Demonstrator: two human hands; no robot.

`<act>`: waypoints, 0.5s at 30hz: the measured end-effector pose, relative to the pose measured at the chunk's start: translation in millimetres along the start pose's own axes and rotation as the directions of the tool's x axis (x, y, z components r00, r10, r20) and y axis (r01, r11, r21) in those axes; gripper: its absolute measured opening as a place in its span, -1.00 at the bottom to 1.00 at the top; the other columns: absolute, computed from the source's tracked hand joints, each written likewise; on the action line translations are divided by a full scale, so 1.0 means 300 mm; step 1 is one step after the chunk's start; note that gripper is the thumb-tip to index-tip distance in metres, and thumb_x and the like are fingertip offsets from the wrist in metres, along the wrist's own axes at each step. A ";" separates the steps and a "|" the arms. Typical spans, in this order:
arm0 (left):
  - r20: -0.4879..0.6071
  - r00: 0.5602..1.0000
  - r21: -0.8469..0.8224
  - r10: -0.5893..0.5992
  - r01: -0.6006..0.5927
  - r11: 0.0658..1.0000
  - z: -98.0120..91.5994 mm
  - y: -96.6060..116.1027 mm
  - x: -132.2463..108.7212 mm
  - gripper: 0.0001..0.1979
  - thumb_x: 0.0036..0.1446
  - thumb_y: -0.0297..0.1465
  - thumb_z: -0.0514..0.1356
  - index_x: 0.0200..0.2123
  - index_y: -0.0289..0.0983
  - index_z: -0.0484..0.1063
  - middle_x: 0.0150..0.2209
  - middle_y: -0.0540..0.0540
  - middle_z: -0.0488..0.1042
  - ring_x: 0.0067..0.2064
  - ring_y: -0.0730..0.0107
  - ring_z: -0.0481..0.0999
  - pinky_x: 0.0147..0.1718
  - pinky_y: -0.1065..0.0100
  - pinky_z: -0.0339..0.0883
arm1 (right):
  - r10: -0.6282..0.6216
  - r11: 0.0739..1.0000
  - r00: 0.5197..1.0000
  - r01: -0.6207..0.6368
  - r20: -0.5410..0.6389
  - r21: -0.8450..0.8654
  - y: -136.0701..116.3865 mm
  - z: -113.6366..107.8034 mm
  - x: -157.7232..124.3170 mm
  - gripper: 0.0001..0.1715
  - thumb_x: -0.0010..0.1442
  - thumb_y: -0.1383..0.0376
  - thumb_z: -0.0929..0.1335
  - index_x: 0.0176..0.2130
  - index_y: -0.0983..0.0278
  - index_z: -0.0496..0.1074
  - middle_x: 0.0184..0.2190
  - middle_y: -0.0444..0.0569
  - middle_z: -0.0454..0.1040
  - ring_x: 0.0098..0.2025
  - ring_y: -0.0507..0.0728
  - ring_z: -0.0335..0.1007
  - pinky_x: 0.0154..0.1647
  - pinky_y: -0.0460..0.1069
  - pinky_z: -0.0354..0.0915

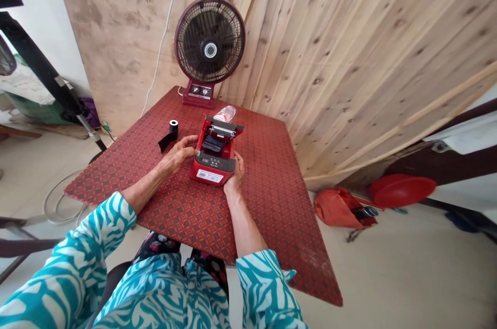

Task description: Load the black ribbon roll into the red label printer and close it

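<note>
A red label printer stands open on the red patterned tabletop, its raised mechanism showing a black ribbon inside. My left hand reaches its left side, fingers against the casing. My right hand clasps its lower right side. Left of the printer, a black roll stands on end with a black strip trailing from it, close to my left hand. A clear plastic packet lies behind the printer.
A dark red electric fan stands at the table's far corner against the wooden wall, its white cable rising behind. A black stand is at left. A red basin and an orange bag lie on the floor at right.
</note>
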State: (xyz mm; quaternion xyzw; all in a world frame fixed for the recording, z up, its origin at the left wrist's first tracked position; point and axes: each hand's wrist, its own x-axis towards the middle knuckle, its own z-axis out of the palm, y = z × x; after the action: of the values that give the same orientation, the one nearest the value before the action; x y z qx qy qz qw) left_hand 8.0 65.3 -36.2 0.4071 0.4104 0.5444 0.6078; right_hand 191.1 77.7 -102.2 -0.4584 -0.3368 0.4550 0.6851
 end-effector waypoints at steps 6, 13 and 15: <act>-0.001 1.000 0.038 0.013 -0.013 0.999 -0.002 -0.003 -0.004 -0.44 -0.23 -0.34 0.28 -0.03 -0.21 0.44 -0.23 -0.10 0.60 -0.19 0.19 0.54 -0.15 0.20 0.35 | 0.020 0.999 1.000 -0.020 0.003 0.034 0.010 0.004 0.013 -0.46 0.06 -0.04 0.36 -0.07 0.22 0.46 -0.28 -0.14 0.54 -0.33 0.01 0.38 -0.25 -0.07 0.28; 0.014 0.985 0.334 0.170 -0.164 0.928 -0.017 0.081 -0.001 -0.59 -0.13 -0.27 0.34 -0.15 -0.28 0.55 -0.21 -0.12 0.61 -0.19 0.22 0.54 -0.12 0.26 0.35 | 0.018 0.999 1.000 -0.019 0.025 0.041 0.017 0.009 0.030 -0.48 0.04 -0.01 0.36 -0.09 0.22 0.47 -0.25 -0.14 0.55 -0.27 0.03 0.39 -0.19 -0.06 0.30; 0.079 0.970 0.439 0.231 -0.242 0.865 -0.007 0.114 0.025 -0.62 -0.07 -0.25 0.32 -0.15 -0.27 0.58 -0.21 -0.12 0.61 -0.20 0.23 0.54 -0.14 0.27 0.36 | 0.007 0.999 0.999 -0.009 0.048 0.050 0.018 0.010 0.032 -0.48 0.06 -0.01 0.35 -0.08 0.23 0.46 -0.25 -0.13 0.56 -0.24 0.04 0.40 -0.16 -0.05 0.31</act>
State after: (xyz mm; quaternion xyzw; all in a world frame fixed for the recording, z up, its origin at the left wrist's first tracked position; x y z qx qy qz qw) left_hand -4.6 75.4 -5.2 0.5889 0.4640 0.5014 0.4319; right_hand 190.2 88.3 -105.8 -0.4314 -0.3397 0.4769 0.6863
